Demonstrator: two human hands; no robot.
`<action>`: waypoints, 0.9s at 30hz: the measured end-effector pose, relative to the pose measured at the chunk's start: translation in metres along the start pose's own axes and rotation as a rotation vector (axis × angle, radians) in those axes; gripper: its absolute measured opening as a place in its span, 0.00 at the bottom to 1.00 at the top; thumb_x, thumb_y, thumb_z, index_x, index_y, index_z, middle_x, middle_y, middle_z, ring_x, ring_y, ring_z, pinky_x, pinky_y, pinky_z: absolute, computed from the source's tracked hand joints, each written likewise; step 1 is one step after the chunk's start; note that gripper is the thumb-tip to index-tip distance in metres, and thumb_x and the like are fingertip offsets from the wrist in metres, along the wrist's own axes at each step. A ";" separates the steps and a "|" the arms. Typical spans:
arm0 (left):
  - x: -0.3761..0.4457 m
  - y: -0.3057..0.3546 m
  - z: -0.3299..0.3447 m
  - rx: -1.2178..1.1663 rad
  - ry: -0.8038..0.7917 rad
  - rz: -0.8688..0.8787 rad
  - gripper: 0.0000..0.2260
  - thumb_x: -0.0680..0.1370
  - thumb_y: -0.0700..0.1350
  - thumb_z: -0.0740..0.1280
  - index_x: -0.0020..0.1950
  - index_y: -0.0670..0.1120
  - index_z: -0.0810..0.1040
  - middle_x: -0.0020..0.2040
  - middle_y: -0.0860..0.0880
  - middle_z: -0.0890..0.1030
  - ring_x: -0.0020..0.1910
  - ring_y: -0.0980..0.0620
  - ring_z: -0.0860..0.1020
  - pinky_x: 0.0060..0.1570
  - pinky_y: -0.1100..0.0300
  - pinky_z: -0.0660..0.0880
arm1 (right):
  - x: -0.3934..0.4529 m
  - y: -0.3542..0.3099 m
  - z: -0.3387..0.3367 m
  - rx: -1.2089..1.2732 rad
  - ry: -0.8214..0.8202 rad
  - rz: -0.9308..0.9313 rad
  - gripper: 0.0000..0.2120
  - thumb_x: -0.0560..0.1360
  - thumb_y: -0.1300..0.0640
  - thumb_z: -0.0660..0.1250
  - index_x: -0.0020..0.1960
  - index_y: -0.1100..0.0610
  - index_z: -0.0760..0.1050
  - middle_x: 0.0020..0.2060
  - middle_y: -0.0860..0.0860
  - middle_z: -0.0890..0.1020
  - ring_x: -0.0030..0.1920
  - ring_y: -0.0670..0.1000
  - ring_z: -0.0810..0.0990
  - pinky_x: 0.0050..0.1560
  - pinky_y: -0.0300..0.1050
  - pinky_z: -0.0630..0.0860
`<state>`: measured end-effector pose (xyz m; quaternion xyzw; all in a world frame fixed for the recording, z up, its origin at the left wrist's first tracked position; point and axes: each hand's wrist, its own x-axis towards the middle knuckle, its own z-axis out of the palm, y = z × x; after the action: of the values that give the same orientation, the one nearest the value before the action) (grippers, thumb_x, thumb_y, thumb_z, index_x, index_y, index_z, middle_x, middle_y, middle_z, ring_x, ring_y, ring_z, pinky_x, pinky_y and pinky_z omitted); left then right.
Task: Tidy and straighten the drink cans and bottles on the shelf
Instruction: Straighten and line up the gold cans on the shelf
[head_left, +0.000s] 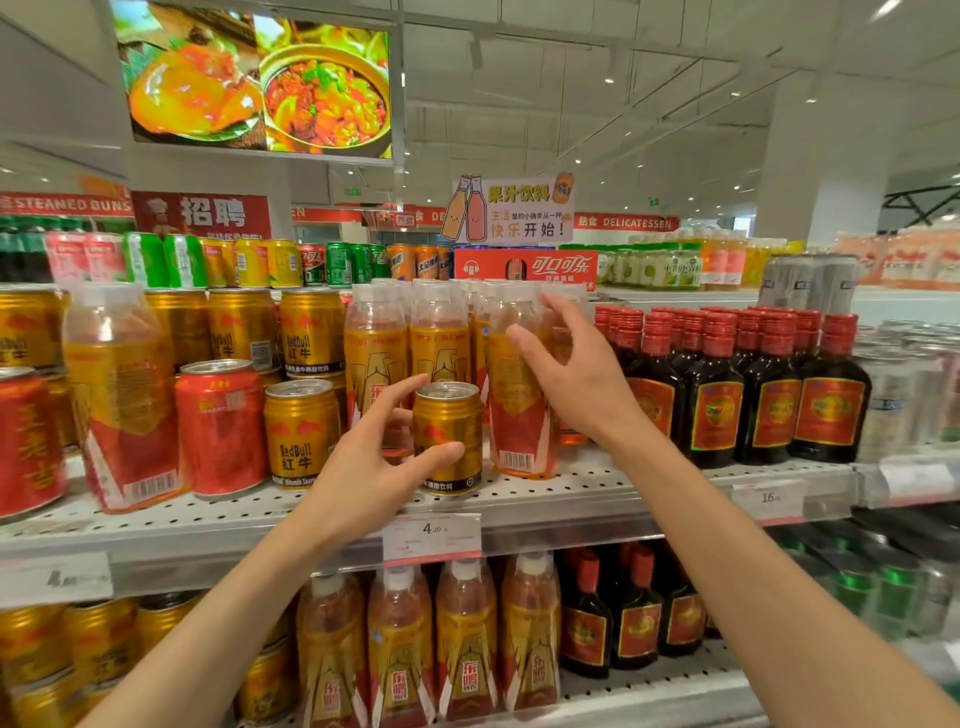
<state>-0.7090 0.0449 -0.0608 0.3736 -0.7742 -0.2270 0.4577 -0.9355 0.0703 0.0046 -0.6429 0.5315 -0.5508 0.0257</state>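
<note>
A gold Red Bull can stands upright near the front of the perforated metal shelf, in front of the rows of amber drink bottles. My left hand curls around its left side, thumb across the front and fingers behind it. My right hand is spread against an amber bottle with a red-and-gold label just right of the can, fingers apart and touching its upper part. Another gold Red Bull can and a red can stand to the left.
Dark bottles with red caps fill the shelf to the right. A tilted amber bottle and stacked gold cans sit at the left. A price tag hangs on the shelf edge. The lower shelf holds more amber bottles and dark bottles.
</note>
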 end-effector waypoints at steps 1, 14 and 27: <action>0.000 0.000 0.000 0.002 0.000 0.000 0.32 0.72 0.62 0.73 0.73 0.71 0.61 0.59 0.61 0.73 0.58 0.64 0.74 0.48 0.71 0.68 | -0.002 0.001 0.000 0.014 -0.008 0.011 0.32 0.79 0.41 0.66 0.79 0.47 0.60 0.74 0.47 0.69 0.67 0.40 0.66 0.69 0.44 0.67; 0.000 -0.004 0.001 0.017 0.012 0.007 0.32 0.73 0.61 0.72 0.73 0.72 0.61 0.59 0.60 0.74 0.58 0.58 0.77 0.49 0.68 0.71 | -0.043 0.039 0.001 0.046 -0.152 0.118 0.43 0.77 0.41 0.69 0.82 0.41 0.46 0.74 0.43 0.70 0.70 0.39 0.66 0.72 0.45 0.65; 0.000 -0.002 -0.002 -0.055 -0.004 -0.010 0.27 0.78 0.58 0.68 0.74 0.70 0.62 0.57 0.57 0.77 0.56 0.59 0.77 0.54 0.63 0.74 | -0.058 0.045 -0.014 -0.044 -0.055 0.160 0.39 0.75 0.35 0.67 0.81 0.42 0.55 0.70 0.43 0.74 0.69 0.47 0.74 0.69 0.56 0.75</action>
<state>-0.7065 0.0433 -0.0614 0.3645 -0.7666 -0.2512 0.4650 -0.9646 0.1000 -0.0574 -0.6136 0.5923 -0.5174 0.0699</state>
